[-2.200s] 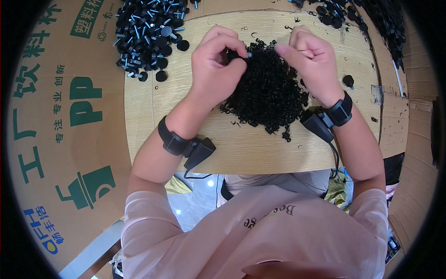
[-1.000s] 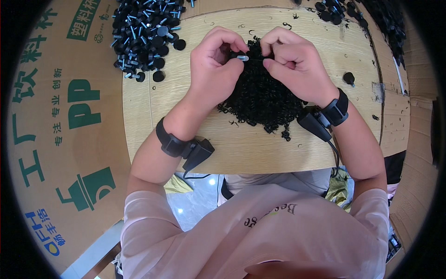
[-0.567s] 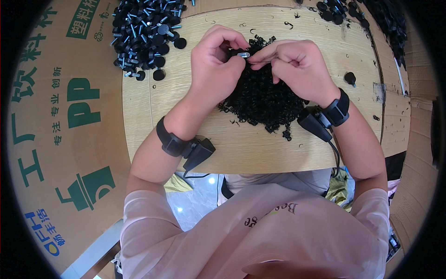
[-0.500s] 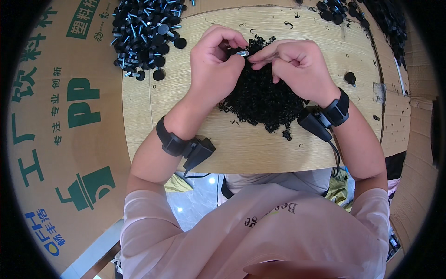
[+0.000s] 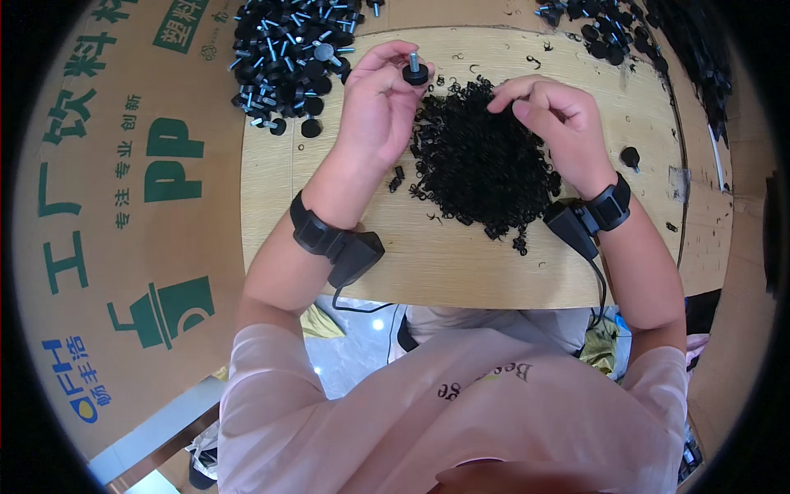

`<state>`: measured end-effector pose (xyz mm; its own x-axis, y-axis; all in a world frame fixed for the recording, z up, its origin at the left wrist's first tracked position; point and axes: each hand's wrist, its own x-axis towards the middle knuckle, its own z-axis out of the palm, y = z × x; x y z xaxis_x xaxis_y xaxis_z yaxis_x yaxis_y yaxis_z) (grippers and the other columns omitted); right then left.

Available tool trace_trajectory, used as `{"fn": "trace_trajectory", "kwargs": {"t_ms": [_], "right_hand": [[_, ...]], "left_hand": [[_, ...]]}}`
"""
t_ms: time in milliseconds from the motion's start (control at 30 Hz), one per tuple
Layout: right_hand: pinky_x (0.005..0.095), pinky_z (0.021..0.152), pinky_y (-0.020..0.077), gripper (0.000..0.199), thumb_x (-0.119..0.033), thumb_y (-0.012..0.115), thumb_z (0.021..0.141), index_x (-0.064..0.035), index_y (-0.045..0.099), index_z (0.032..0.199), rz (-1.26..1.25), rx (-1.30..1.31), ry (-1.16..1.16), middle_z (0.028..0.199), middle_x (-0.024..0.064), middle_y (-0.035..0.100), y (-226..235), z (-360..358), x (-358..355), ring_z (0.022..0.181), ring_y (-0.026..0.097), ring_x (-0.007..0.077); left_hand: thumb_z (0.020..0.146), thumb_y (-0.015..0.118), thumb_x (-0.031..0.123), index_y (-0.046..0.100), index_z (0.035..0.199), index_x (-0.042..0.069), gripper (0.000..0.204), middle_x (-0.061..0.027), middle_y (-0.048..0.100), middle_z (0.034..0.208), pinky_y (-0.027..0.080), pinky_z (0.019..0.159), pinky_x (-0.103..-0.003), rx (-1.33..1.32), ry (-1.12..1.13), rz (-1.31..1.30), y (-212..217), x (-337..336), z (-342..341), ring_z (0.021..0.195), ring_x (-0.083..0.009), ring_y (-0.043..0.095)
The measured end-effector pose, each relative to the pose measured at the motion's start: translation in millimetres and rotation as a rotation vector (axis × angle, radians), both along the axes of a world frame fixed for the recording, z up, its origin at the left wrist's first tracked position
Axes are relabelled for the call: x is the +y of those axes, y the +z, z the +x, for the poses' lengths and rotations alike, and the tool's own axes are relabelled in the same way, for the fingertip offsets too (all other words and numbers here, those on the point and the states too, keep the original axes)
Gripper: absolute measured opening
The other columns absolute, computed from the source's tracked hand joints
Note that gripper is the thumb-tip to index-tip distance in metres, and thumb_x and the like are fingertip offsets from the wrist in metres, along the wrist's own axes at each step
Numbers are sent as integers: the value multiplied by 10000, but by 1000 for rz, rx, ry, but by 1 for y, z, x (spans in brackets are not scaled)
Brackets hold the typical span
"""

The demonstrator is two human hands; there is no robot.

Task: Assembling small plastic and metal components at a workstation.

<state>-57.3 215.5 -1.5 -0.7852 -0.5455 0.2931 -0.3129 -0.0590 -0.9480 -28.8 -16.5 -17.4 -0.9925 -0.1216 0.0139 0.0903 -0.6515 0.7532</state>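
At the left of the dark pile, my left hand [image 5: 380,111] is raised over the table. Its fingertips hold a screw foot [image 5: 415,75] with a round black base, its silver threaded stem pointing up. My right hand [image 5: 561,115] hovers at the upper right of a heap of small black curled clips [image 5: 485,169]. Its index finger and thumb are bent toward the heap and a little apart, with nothing visible between them; the other fingers are curled. Whether the fingertips touch the clips I cannot tell.
Many more screw feet [image 5: 288,62] are piled at the far left, and others [image 5: 609,37] lie at the far right. A single screw foot [image 5: 630,156] sits beyond my right wrist. Stray clips dot the wooden table [image 5: 461,272]. Cardboard [image 5: 148,247] stands on the left.
My hands, which were together over the clips, have parted. The left has turned and carried the screw foot left and up, stem now upright. The right has moved back toward the heap's right side.
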Motion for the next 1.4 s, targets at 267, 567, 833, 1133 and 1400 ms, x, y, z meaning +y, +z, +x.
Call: {"fn": "trace_trajectory", "kwargs": {"t_ms": [267, 567, 833, 1133, 1400], "right_hand": [[436, 1056, 290, 240, -165, 617, 858, -81, 623, 633, 246, 397, 84, 1100, 35, 708, 12, 1, 1, 1259, 499, 294], [384, 983, 389, 230, -194, 593, 883, -52, 648, 711, 191, 339, 55, 1115, 61, 680, 10, 3, 1, 1113, 534, 272], [372, 960, 395, 276, -230, 520, 952, -57, 727, 891, 122, 376, 25, 1103, 72, 668, 13, 6, -2, 1014, 535, 253], [357, 958, 424, 201, -170, 632, 898, -88, 706, 1066, 248, 591, -152, 1091, 92, 670, 25, 5, 2, 1091, 568, 282], [272, 685, 489, 226, -162, 665, 869, -38, 661, 1058, 634, 266, -272, 904, 44, 644, 44, -8, 135, 745, 569, 125]], "left_hand": [[779, 553, -120, 599, 1103, -53, 334, -113, 610, 1025, 510, 889, -334, 13, 84, -181, 21, -5, 1, 936, -205, 615], [752, 734, 23, 672, 953, -13, 213, -45, 659, 853, 504, 730, -242, 104, 835, -1341, 57, -135, -10, 780, -112, 609], [780, 724, 87, 708, 977, 17, 210, -98, 716, 872, 532, 774, -296, -59, 829, -1685, 59, -199, -34, 811, -171, 681], [927, 650, 189, 648, 791, 7, 227, 58, 511, 676, 349, 556, -227, 119, 737, -1248, 66, -111, -9, 651, -36, 413], [1018, 508, 228, 358, 556, 92, 505, 70, 346, 543, 184, 471, -259, 244, 498, -1011, 44, -14, 28, 512, -37, 260]]}}
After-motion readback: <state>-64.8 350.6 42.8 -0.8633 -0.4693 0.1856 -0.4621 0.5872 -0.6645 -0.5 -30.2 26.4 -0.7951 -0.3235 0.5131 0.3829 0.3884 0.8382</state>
